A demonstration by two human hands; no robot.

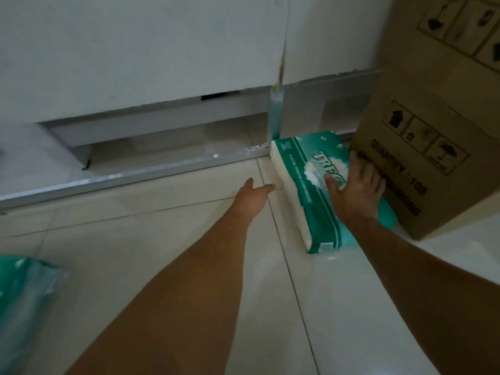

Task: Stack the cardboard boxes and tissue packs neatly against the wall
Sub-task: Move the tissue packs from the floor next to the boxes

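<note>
Green tissue pack (319,201) under right hand (354,188), fingers spread | cardboard box (433,147) "QUANTITY", perhaps "100" | left hand (253,198) open

A single head-worn wide-angle view looks forward and steeply down from above and behind the right hand (354,190), which lies flat near the frame's right-centre. It faces the wall (140,50) beyond that hand, with tiled floor (151,239) filling the near ground. Both forearms run in from the bottom edge, so the camera sits close; straight edges bow toward the borders.
</note>
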